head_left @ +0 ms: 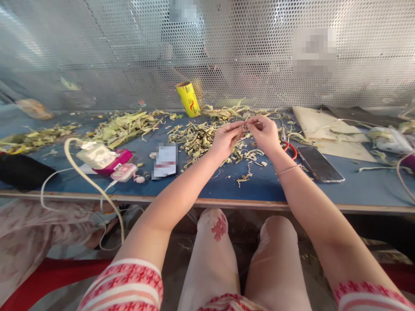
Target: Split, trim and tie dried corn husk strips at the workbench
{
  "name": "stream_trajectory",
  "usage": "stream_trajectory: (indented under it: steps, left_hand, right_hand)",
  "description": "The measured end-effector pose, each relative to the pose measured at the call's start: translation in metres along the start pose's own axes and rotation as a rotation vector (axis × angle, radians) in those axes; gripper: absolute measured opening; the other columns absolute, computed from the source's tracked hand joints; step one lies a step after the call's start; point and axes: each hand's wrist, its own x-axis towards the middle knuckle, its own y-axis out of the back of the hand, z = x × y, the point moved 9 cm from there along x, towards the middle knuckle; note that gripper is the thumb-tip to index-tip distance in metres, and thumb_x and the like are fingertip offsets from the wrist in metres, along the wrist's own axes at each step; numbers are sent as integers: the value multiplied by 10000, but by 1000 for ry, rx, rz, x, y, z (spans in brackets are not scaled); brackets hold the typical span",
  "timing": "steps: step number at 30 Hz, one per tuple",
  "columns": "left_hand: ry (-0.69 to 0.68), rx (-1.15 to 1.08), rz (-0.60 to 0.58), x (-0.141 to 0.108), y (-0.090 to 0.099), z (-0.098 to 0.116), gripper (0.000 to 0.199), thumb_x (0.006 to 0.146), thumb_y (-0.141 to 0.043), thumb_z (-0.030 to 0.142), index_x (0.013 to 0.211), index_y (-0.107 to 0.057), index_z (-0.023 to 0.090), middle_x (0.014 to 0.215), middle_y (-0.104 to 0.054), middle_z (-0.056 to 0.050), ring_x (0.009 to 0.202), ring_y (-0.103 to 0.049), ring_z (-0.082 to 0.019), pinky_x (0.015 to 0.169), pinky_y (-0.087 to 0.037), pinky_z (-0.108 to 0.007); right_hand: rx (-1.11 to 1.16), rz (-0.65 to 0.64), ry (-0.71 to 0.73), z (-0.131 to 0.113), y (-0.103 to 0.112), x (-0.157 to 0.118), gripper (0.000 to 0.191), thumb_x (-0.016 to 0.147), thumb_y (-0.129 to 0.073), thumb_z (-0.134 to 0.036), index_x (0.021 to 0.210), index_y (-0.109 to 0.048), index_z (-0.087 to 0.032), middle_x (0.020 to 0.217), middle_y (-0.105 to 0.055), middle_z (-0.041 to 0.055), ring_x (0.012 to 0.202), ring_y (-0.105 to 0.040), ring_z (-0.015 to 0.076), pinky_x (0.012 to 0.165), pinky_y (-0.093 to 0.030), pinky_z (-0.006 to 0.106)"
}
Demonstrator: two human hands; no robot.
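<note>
My left hand [224,139] and my right hand [265,133] meet above the table, fingertips pinched close together. Between them is a small brownish piece [241,134], perhaps dried plant matter; the fingers cover most of it. Under and behind the hands spreads a pile of pale green-yellow dried strips [197,140], with thin dark strands [203,133] lying on top. Scissors with red handles [291,150] rest just right of my right wrist.
A yellow tube [188,99] stands behind the pile. Phones lie left [165,160] and right [320,164] of my arms. More strips [125,127], a pink box [116,162] and a cable [69,151] are at left. Cardboard [327,125] lies at right. A perforated metal panel [240,56] backs the table.
</note>
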Motion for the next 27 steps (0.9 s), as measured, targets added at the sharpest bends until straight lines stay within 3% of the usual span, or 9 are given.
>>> stream_trajectory:
  steps: [3, 15, 27]
  left_hand:
    - [7, 5, 3, 1, 2, -2, 180, 717, -656, 58, 821, -735, 183, 771, -724, -8, 790, -669, -103, 887, -504, -279]
    - [-5, 15, 32, 1, 4, 1, 242, 710, -674, 69, 907, -731, 197, 750, -720, 12, 790, -677, -96, 865, -512, -256]
    - [-89, 49, 58, -1, 4, 6, 149, 686, -657, 53, 754, -701, 178, 718, -696, 11, 770, -661, -101, 857, -492, -277]
  right_hand:
    - [-43, 1, 11, 0, 0, 0, 49, 751, -612, -230, 780, -630, -194, 704, -608, -10, 534, -440, 91, 533, -382, 259]
    - [-2, -44, 42, -9, -2, -2, 76, 753, -591, -208, 819, -624, -189, 730, -596, -14, 506, -410, 73, 493, -335, 239]
    - [-91, -40, 77, -11, -2, 0, 58, 756, -613, -242, 784, -637, -197, 739, -608, 2, 629, -496, 120, 613, -428, 285]
